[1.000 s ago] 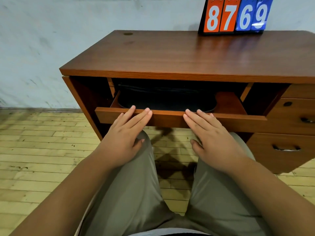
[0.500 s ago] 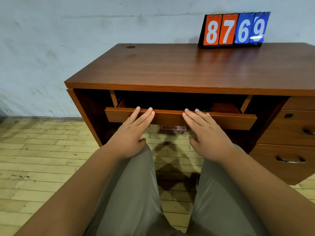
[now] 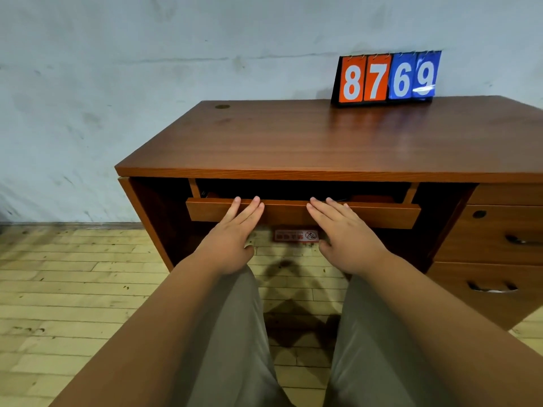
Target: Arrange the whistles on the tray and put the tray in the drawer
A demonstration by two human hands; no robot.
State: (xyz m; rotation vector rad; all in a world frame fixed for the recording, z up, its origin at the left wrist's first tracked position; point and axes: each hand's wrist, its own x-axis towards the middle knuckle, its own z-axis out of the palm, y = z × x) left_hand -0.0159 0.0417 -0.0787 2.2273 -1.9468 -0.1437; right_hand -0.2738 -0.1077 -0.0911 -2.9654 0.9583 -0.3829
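The drawer [image 3: 382,214] sits under the centre of the desk top [image 3: 293,142], drawn out only slightly, so that a narrow dark gap shows between the upper edge of its front panel and the desk top. The interior is in shadow, and the tray cannot be made out there. The left hand [image 3: 232,242] lies flat against the left half of the front panel, fingers [image 3: 249,207] straight and close together, tips at the panel's upper edge. The right hand [image 3: 343,239] lies flat against the panel just to the right of centre, fingers [image 3: 323,208] straight and slightly spread. Neither hand grasps anything; both thumbs hang free below the panel. The two hands are apart, with bare panel between them. Both forearms reach forward above legs in grey-green trousers [image 3: 229,333]. To the right of the drawer is a stack of side drawers [image 3: 499,230] with metal handles, all closed. A flip scoreboard [image 3: 388,77] reading 8769 stands at the rear of the desk top, against the pale wall [image 3: 117,83]. A red-and-white label [image 3: 296,235] lies on the wood-plank floor [image 3: 73,289] beneath the desk.
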